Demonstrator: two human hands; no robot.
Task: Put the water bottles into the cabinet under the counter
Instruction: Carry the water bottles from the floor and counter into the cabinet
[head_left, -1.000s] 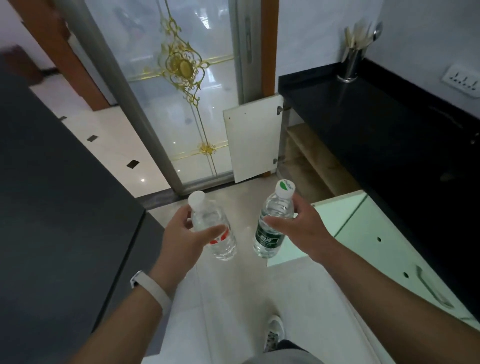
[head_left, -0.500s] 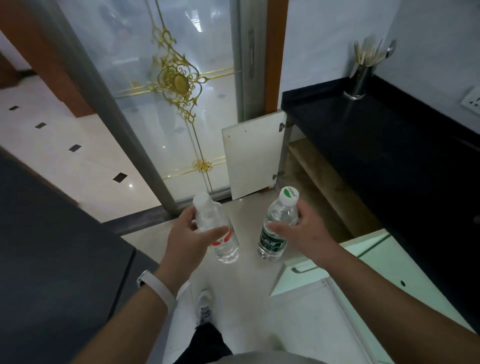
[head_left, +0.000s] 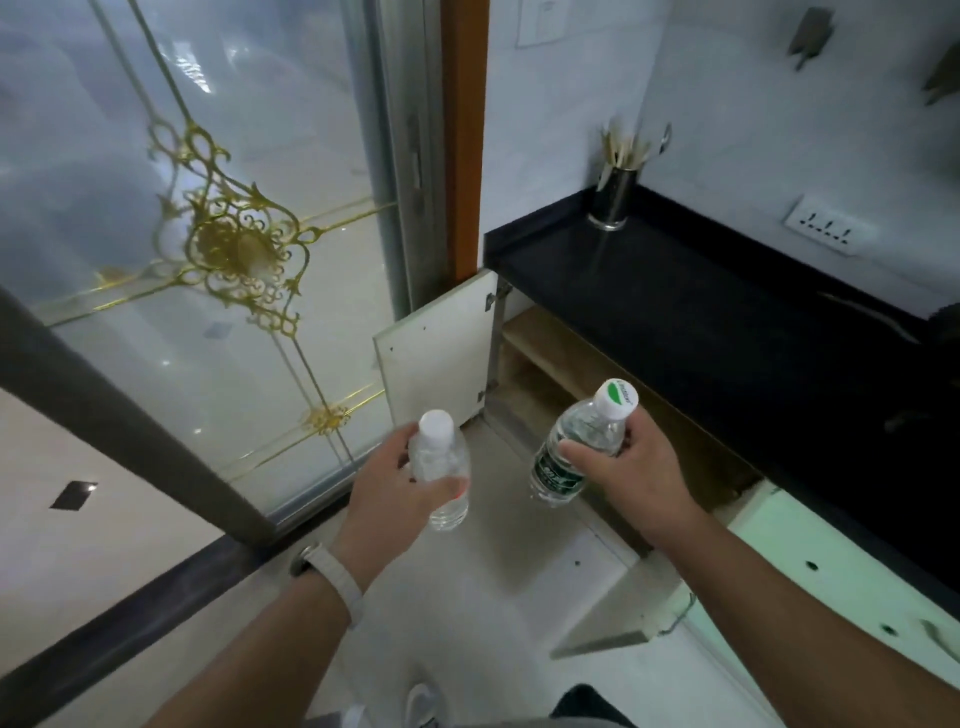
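A: What've we got in hand?

B: Two water bottles. Our left hand is wrapped round the clear bottle, white cap up, thumb across the front. Our right hand is clamped on the green-label bottle, white cap w/ a green mark, tilted a bit to the right.

A: Both off the floor?

B: Yep, held in the air, near each other but not touching, over the pale floor.

A: And the cabinet?

B: The cabinet under the black counter is open, just beyond & right of the bottles. Its far door is swung out to the left; a wooden shelf shows inside. A pale green door stands open near right. Utensil cup at the counter's far end. Bottles aren't in yet.
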